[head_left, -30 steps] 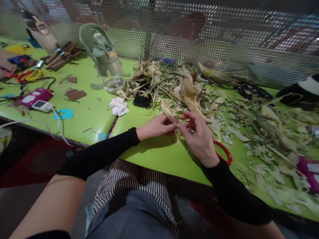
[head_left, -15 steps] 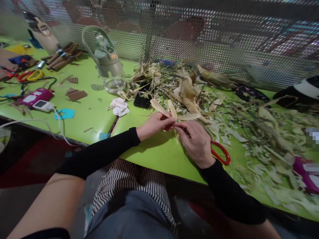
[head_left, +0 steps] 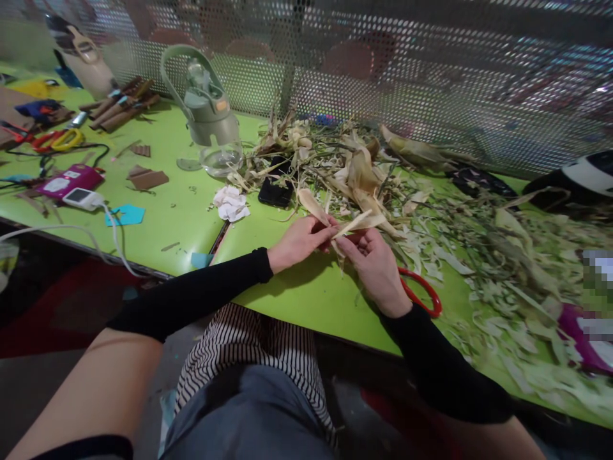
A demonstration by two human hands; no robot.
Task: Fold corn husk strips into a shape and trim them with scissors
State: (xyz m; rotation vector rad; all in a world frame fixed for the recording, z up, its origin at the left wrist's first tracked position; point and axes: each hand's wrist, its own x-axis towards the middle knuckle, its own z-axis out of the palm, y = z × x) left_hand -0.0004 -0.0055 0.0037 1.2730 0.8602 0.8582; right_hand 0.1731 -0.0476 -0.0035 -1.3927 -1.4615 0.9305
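Observation:
Between my hands, above the green table [head_left: 297, 291], is a small bundle of pale corn husk strips [head_left: 313, 206] that fan out from the pinch. My left hand [head_left: 301, 243] is closed on the base of the strips, thumb and fingertips pressed together. My right hand [head_left: 376, 268] pinches at the same spot from the other side, its fingers around a strip [head_left: 357, 222] that points up and to the right. The fingertips of both hands nearly meet. Red-handled scissors [head_left: 424, 291] lie beside my right wrist, partly hidden by it.
Dried husks [head_left: 361, 172] and scraps heap up behind my hands and to the right. A black phone-like object [head_left: 275, 191], crumpled tissue [head_left: 230, 203] and a green-lidded bottle [head_left: 211, 128] stand or lie left of the heap. A perforated metal screen [head_left: 335, 70] borders the back.
One husk strip that stood upright now slants to the right, by my right fingers. My right hand has turned slightly and its fingers have lifted. My left hand keeps its pinch.

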